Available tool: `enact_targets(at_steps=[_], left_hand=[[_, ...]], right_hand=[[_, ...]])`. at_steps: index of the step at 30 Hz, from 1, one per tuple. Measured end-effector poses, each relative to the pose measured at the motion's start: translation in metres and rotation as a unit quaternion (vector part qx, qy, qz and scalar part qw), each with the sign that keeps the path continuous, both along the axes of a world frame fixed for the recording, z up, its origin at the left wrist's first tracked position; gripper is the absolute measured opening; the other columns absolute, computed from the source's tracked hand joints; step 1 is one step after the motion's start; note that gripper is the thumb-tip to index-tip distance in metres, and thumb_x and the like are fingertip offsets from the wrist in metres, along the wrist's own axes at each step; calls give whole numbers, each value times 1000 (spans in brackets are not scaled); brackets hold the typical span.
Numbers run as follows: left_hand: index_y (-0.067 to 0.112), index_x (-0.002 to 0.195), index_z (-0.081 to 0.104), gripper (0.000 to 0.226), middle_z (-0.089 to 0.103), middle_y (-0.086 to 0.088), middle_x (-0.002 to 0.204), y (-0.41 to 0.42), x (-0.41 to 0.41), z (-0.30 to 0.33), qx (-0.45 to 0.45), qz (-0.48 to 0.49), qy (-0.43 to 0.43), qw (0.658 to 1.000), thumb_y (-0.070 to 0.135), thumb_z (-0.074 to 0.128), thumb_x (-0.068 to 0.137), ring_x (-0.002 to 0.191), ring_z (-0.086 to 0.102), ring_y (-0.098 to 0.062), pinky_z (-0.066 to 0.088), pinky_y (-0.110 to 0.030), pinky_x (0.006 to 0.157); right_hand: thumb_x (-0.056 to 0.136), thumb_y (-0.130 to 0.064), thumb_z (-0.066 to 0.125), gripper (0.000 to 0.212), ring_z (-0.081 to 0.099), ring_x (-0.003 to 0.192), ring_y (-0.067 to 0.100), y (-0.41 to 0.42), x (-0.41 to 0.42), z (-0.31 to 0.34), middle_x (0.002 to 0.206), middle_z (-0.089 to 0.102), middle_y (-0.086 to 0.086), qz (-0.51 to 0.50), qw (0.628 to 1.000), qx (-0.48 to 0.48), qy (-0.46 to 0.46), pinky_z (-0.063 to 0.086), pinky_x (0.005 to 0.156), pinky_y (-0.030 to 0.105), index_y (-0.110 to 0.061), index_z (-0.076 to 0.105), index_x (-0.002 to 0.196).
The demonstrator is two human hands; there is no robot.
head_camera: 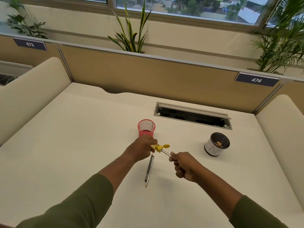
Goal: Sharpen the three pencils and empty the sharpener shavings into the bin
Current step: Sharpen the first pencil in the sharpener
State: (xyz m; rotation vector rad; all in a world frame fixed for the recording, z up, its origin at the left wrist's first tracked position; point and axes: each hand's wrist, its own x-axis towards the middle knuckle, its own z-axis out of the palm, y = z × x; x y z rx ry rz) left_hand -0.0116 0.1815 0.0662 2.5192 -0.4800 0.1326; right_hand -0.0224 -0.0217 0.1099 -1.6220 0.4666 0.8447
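My left hand (pixel 142 148) grips a small yellow sharpener (pixel 158 147) whose lid (pixel 166 146) hangs open to the right. A dark pencil (pixel 166 152) is stuck into the sharpener, and my right hand (pixel 182 165) holds its other end in curled fingers. Two more pencils (pixel 149 169) lie side by side on the white desk (pixel 74 145) just below my hands, one sharpened tip pointing toward me. A small black mesh bin (pixel 217 143) with a white band stands to the right, with some shavings inside.
A red mesh cup (pixel 146 128) stands just behind my left hand. An open cable tray (pixel 192 115) is set into the desk further back. Padded dividers flank the desk on both sides, with a tan partition and plants behind.
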Motion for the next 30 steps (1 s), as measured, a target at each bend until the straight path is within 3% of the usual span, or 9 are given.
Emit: enact_targets(at_steps=[3, 5, 9, 11, 15, 19, 21, 25, 30], left_hand=[[6, 97, 68, 27, 69, -12, 93, 1, 3, 0, 8, 2, 12, 1000, -8, 66, 73, 79, 65, -23, 53, -28, 67], [4, 96, 68, 25, 69, -13, 91, 2, 4, 1, -3, 7, 26, 1000, -8, 62, 75, 78, 66, -22, 55, -31, 68], [-1, 92, 66, 21, 67, -17, 89, 0, 6, 5, -26, 7, 69, 997, -11, 52, 79, 79, 70, -21, 57, -32, 70], [-3, 92, 66, 22, 67, -18, 89, 0, 7, 5, -31, 5, 86, 996, -11, 50, 80, 79, 71, -20, 56, -26, 69], [-2, 92, 67, 23, 68, -18, 88, -2, 6, 5, -37, 5, 79, 996, -12, 50, 80, 77, 71, -20, 57, -30, 69], [1, 93, 70, 22, 69, -15, 89, -4, 3, 3, -30, 20, 6, 999, -11, 63, 75, 76, 67, -23, 56, -28, 67], [2, 94, 70, 25, 69, -13, 91, -4, 1, 2, -20, 18, -5, 1000, -11, 66, 74, 77, 65, -23, 51, -21, 66], [4, 96, 69, 28, 67, -13, 94, 1, 2, -1, -12, 5, 15, 1000, -11, 65, 73, 79, 63, -24, 58, -30, 69], [2, 96, 68, 27, 67, -15, 93, 4, 6, 2, -22, 11, 51, 998, -12, 60, 74, 76, 68, -23, 60, -38, 70]], right_hand=[[100, -33, 41, 38, 39, 51, 16, -3, -2, -3, 63, 44, -1, 129, 964, -140, -185, 29, 48, 22, -7, 66, 88], [99, -36, 43, 26, 53, 65, 18, -9, -2, -13, 73, 56, -2, 220, 861, -266, -374, 37, 53, 25, -16, 60, 97], [97, -26, 48, 16, 41, 57, 21, -27, 3, -31, 69, 51, 1, 358, 557, -454, -596, 30, 53, 32, -15, 58, 89], [99, -25, 42, 24, 35, 55, 21, -32, 7, -32, 64, 47, 2, 375, 516, -465, -613, 24, 53, 33, -13, 56, 83], [96, -22, 51, 25, 36, 49, 21, -30, 11, -37, 58, 48, 3, 371, 526, -434, -630, 25, 49, 31, -12, 57, 74], [96, -21, 51, 30, 38, 50, 21, -5, 8, -16, 59, 49, 6, 170, 895, -251, -327, 26, 47, 28, -6, 59, 72], [97, -22, 50, 28, 25, 47, 16, 1, 9, -7, 59, 35, 3, 21, 995, -57, -73, 20, 47, 25, -5, 57, 76], [99, -32, 44, 40, 38, 47, 16, 2, 3, -5, 65, 49, 6, 133, 966, -142, -170, 29, 46, 23, -5, 65, 79], [98, -31, 44, 22, 49, 63, 18, -12, 0, -28, 76, 58, 1, 292, 730, -351, -509, 38, 55, 30, -15, 57, 91]])
